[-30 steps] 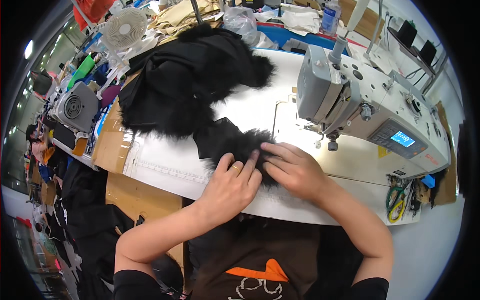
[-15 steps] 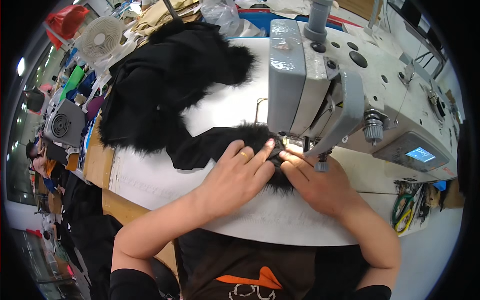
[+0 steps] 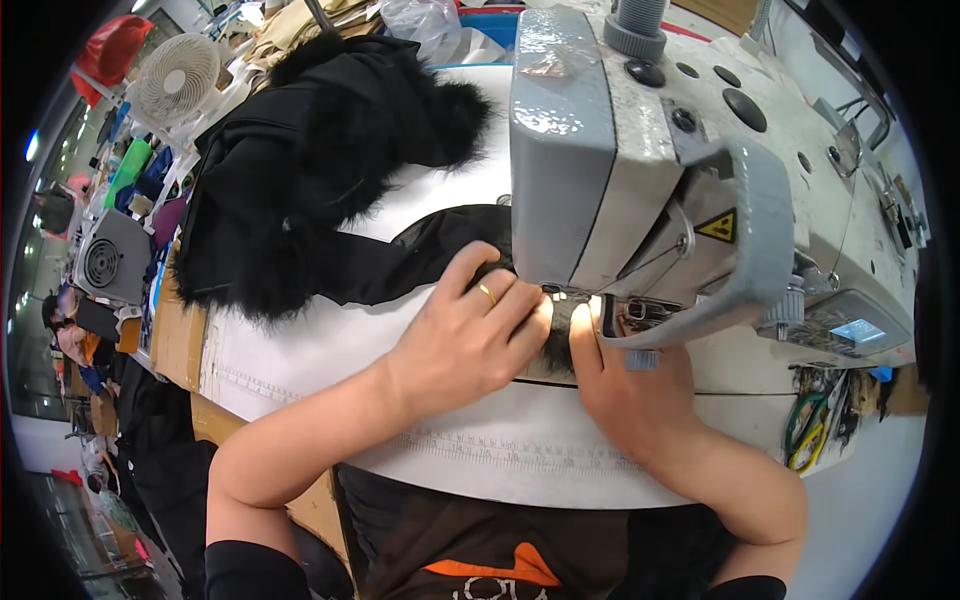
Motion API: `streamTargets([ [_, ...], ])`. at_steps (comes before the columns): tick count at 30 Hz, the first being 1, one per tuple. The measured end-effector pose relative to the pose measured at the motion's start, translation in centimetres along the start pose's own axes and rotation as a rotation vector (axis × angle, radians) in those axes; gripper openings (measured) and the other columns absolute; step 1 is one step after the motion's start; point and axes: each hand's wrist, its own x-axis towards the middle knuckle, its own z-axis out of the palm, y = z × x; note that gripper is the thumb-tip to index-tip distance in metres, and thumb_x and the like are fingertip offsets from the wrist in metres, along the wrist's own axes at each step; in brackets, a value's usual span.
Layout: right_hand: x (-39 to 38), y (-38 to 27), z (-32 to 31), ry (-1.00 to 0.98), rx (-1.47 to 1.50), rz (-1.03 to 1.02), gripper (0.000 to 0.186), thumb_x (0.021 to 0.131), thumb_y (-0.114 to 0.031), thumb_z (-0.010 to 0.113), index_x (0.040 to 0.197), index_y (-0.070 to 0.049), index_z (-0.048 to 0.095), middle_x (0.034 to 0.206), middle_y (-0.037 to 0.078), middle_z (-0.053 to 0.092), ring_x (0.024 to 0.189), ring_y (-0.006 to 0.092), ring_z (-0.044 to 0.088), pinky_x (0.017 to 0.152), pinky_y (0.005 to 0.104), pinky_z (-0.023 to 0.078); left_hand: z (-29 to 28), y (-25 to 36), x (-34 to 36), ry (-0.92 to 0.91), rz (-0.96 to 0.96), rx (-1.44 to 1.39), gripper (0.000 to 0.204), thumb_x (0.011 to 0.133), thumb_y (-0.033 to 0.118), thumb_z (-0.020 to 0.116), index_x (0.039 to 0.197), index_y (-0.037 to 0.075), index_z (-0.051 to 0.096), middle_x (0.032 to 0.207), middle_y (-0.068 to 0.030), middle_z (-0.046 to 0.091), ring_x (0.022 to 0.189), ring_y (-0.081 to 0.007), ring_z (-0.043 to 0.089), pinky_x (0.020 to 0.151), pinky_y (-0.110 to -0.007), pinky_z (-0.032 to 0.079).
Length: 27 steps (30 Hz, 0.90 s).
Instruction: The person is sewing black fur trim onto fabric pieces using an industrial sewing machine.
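Note:
My left hand (image 3: 470, 340), with a ring on one finger, is curled on a black fabric piece with fur trim (image 3: 553, 350), gripping it just left of the needle. My right hand (image 3: 630, 390) presses the same piece with closed fingers, partly hidden behind the gray guard of the sewing machine (image 3: 560, 140). The fur runs up to the lit presser foot (image 3: 570, 297), whose exact contact with it I cannot make out. Joined to or touching it, a larger black fur-trimmed garment (image 3: 290, 170) lies heaped at the back left of the white table (image 3: 280, 360).
A white fan (image 3: 175, 80), a gray machine (image 3: 110, 255) and piled materials fill the left background, where a co-worker (image 3: 70, 335) sits. Scissors (image 3: 805, 430) hang at the table's right. Black cloth (image 3: 150, 460) hangs at the left, and a plastic bag (image 3: 420, 25) lies behind.
Both hands have brought the small fur piece forward to the presser foot, my right hand going partly behind the guard. The view has moved closer to the machine, which now looks larger.

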Motion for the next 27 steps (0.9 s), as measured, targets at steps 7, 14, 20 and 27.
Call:
streamTargets([
  [7, -0.8, 2.2, 0.6, 0.076, 0.163, -0.170, 0.029, 0.086, -0.009, 0.067, 0.113, -0.003, 0.073, 0.110, 0.007, 0.070, 0.101, 0.0271, 0.070, 0.083, 0.0414, 0.056, 0.8, 0.8, -1.0, -0.038, -0.037, 0.003, 0.018, 0.076, 0.013, 0.065, 0.088, 0.001, 0.072, 0.098, -0.0102, 0.063, 0.092, -0.0242, 0.060, 0.097, -0.045, 0.048],
  [14, -0.2, 3.3, 0.9, 0.085, 0.374, -0.181, 0.030, 0.087, -0.009, 0.068, 0.116, -0.004, 0.074, 0.107, 0.005, 0.070, 0.101, 0.0257, 0.070, 0.084, 0.0385, 0.057, -0.1, 1.5, -1.1, -0.071, 0.000, 0.082, 0.016, 0.076, 0.013, 0.066, 0.084, -0.001, 0.069, 0.099, -0.0150, 0.066, 0.097, -0.0290, 0.061, 0.097, -0.047, 0.049],
  [20, -0.2, 3.4, 1.1, 0.045, 0.396, -0.116, 0.044, 0.084, -0.009, 0.067, 0.127, -0.012, 0.073, 0.100, 0.003, 0.070, 0.089, 0.0224, 0.070, 0.072, 0.0378, 0.056, 0.4, 0.7, -0.9, -0.029, -0.049, -0.022, 0.015, 0.075, 0.012, 0.066, 0.082, -0.001, 0.067, 0.098, -0.0153, 0.066, 0.098, -0.0294, 0.062, 0.096, -0.047, 0.049],
  [27, -1.8, 4.2, 2.3, -0.111, 0.369, -0.050, 0.050, 0.086, -0.006, 0.063, 0.133, -0.021, 0.072, 0.097, 0.004, 0.070, 0.085, 0.0224, 0.070, 0.068, 0.0374, 0.055, 0.6, 0.2, -0.6, -0.068, -0.043, -0.037, 0.014, 0.073, 0.011, 0.066, 0.081, 0.000, 0.064, 0.092, -0.0124, 0.063, 0.097, -0.0282, 0.061, 0.096, -0.047, 0.048],
])
